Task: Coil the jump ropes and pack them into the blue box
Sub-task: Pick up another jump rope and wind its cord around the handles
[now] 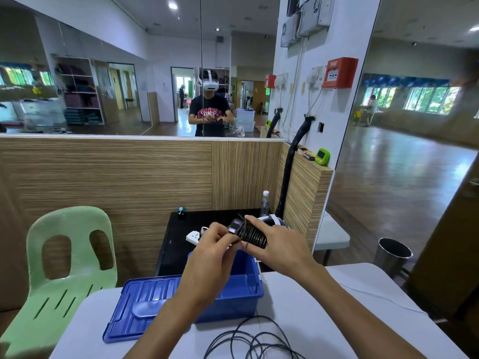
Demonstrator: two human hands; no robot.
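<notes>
A black jump rope [253,235] is wound in tight turns around its handles, held up above the blue box [243,296]. My right hand [274,244] grips the coiled bundle from the right. My left hand [212,244] pinches the handle end at the bundle's left. The blue box stands open on the white table [324,320], partly hidden behind my left forearm. A second black jump rope [256,343] lies loose in tangled loops on the table at the near edge.
The box's blue lid [137,307] lies flat to the left of the box. A green plastic chair [62,263] stands at the left. Behind the box is a black table with a white adapter [193,237], a water bottle [265,203] and a headset. A metal bin [392,256] stands at the right.
</notes>
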